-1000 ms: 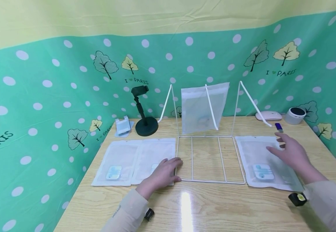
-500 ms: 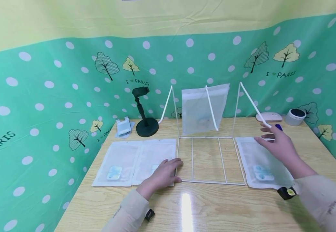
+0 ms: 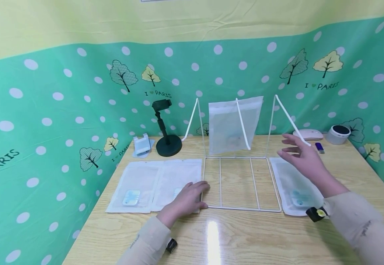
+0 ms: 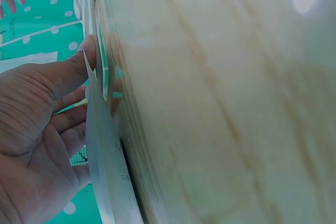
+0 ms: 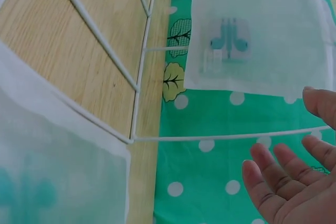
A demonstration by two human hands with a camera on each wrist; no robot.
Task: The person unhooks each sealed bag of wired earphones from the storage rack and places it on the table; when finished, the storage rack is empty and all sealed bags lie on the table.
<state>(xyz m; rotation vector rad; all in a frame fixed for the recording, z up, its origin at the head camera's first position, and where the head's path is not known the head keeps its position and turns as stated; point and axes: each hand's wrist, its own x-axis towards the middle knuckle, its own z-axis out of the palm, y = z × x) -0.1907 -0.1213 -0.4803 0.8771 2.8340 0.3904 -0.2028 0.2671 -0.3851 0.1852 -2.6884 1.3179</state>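
Observation:
A white wire display rack (image 3: 245, 209) stands mid-table, with three prongs angling up and forward. From its middle prong hangs a frosted zip bag (image 3: 223, 121); earphones (image 5: 229, 40) show through it in the right wrist view. My left hand (image 3: 186, 199) rests at the rack's left base wire, over the edge of a flat frosted bag (image 3: 170, 173), fingers relaxed. My right hand (image 3: 306, 158) is in the air beside the tip of the right prong, above another frosted bag (image 3: 285, 180), fingers spread and holding nothing. Whether it touches the prong I cannot tell.
A further frosted bag (image 3: 140, 180) lies at the far left. Behind stand a black stand (image 3: 168, 145) and a pale blue holder (image 3: 141, 145). At the back right are a mouse (image 3: 313, 134), a USB stick (image 3: 319, 148) and a white round speaker (image 3: 338, 135).
My right hand has moved left, from the right side of the right bag to beside the right prong's tip. The left hand has stayed in place.

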